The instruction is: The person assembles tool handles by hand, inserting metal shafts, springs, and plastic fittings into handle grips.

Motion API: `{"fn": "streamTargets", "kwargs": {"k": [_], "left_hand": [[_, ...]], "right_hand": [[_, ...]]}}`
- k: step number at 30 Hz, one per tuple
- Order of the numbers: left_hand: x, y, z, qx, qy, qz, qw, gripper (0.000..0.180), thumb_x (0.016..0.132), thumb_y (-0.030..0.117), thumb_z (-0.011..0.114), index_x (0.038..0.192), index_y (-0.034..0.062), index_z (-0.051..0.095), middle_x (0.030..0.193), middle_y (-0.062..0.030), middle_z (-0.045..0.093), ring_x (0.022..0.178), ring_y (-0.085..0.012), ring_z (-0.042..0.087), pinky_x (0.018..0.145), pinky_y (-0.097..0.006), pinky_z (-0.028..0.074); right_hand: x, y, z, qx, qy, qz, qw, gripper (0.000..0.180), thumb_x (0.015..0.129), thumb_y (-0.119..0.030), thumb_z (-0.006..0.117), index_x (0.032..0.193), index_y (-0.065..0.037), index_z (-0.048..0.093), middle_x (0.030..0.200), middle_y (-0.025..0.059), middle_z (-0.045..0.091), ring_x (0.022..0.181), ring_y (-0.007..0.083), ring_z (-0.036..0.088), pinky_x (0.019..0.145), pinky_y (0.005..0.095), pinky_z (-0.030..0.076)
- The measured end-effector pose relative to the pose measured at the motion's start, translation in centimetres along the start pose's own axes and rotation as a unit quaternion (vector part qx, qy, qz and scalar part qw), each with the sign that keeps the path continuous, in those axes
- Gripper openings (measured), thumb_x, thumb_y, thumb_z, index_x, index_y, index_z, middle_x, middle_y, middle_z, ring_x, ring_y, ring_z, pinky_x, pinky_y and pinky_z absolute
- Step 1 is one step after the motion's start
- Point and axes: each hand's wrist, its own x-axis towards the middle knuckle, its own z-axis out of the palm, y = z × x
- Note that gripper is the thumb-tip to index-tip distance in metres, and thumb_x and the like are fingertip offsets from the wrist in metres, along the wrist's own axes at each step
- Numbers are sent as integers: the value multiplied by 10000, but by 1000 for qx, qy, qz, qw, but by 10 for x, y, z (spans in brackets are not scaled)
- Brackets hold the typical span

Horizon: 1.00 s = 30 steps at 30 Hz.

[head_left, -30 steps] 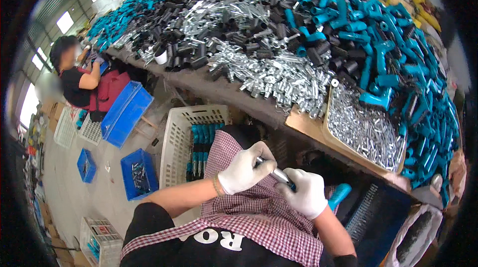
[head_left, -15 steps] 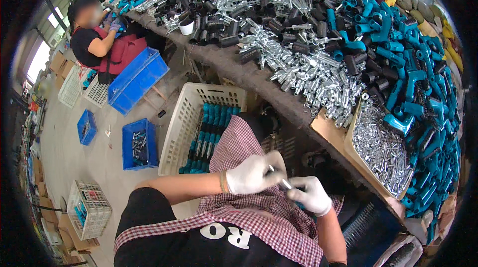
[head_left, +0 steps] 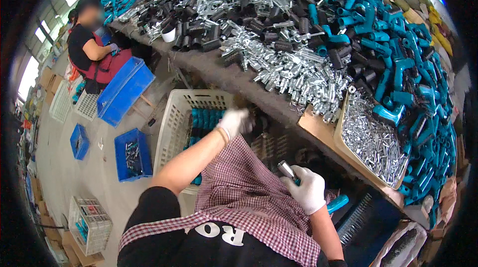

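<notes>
My right hand (head_left: pixel 305 192), in a white glove, is closed round a teal tool body (head_left: pixel 337 204). A silver metal piece (head_left: pixel 285 169) sticks out past its fingers, and teal plastic shows behind the wrist. My left hand (head_left: pixel 234 123), also gloved, reaches out beside the right rim of the cream crate (head_left: pixel 167 117). Motion smears its fingers, so whether it holds anything is not clear. Inside that crate lie rows of teal tools (head_left: pixel 206 117), partly covered by my left forearm.
The worktable carries heaped silver metal parts (head_left: pixel 294 78), black sleeves (head_left: pixel 211 33) and teal housings (head_left: pixel 398 68). A tray (head_left: pixel 343 142) of small metal pieces sits at its near edge. Blue bins (head_left: pixel 119 155) stand on the floor. A co-worker (head_left: pixel 92 43) sits at the far left.
My left hand has left the tool and moved up and away, toward the crate and table edge. The right hand keeps the tool near my lap. The view has shifted slightly.
</notes>
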Motion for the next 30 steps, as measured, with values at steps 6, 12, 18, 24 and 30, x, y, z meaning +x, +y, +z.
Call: {"fn": "streamTargets", "kwargs": {"k": [6, 12, 18, 24, 30], "left_hand": [[-17, 26, 16, 329, -101, 40, 938, 233, 882, 144, 637, 1041, -26, 635, 847, -112, 695, 671, -209, 670, 584, -298, 538], [-55, 106, 92, 571, 125, 411, 700, 381, 818, 233, 707, 1156, 75, 630, 1044, -141, 655, 913, -317, 652, 809, -407, 527], [-27, 108, 110, 689, 106, 320, 642, 345, 803, 298, 721, 1092, 128, 638, 1076, -112, 594, 959, -317, 628, 807, -419, 523], [-22, 96, 110, 712, 103, 410, 561, 287, 796, 225, 692, 1037, 92, 612, 988, -103, 642, 888, -293, 649, 771, -389, 526], [-32, 87, 92, 680, 41, 403, 611, 249, 833, 196, 662, 1046, 73, 628, 1003, -143, 631, 911, -329, 635, 787, -404, 511]], "right_hand": [[-13, 3, -10, 66, 19, 53, 996, 365, 732, -329, 781, 987, -76, 715, 810, 137, 685, 706, 306, 677, 654, 376, 538], [-3, 2, -15, 143, 29, 61, 987, 372, 751, -330, 754, 987, -46, 709, 851, 170, 681, 759, 332, 678, 689, 384, 533], [2, -13, -24, 206, 11, 46, 977, 375, 755, -323, 746, 1009, -51, 700, 845, 162, 676, 761, 324, 676, 685, 374, 528], [0, -11, -28, 258, 34, 71, 963, 351, 748, -300, 744, 989, -48, 707, 837, 173, 672, 756, 318, 675, 689, 361, 525], [-12, -6, -26, 293, 60, 66, 952, 374, 758, -302, 743, 1032, -52, 692, 858, 167, 670, 770, 316, 672, 700, 362, 523]]}}
